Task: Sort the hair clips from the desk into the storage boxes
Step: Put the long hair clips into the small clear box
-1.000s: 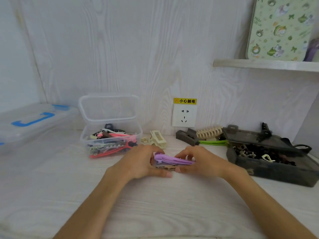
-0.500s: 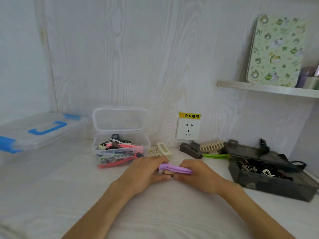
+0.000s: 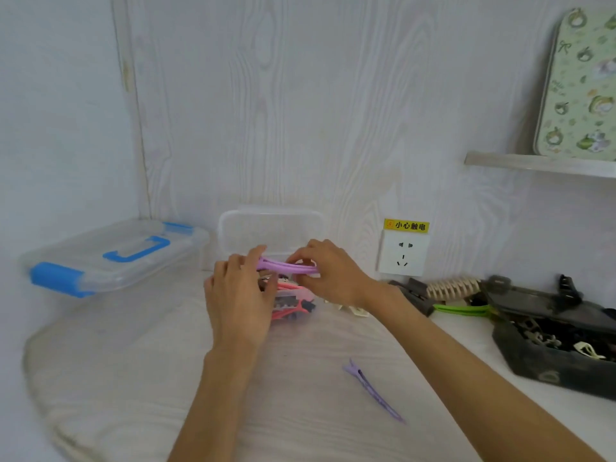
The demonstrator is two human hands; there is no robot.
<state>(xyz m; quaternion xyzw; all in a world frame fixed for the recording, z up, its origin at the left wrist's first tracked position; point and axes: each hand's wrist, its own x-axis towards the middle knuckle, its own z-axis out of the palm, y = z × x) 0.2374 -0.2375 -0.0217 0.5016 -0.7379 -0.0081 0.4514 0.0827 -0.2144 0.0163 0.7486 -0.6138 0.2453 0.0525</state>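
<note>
Purple clips [image 3: 288, 266] pinched between both hands, above clear box [image 3: 300, 296]

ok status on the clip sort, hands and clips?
Left hand and right hand both hold the purple clips above the open clear box. One purple clip on the desk. Nothing blocking.

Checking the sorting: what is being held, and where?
Purple hair clips, held at their two ends: left hand on the left end, right hand on the right.
</note>
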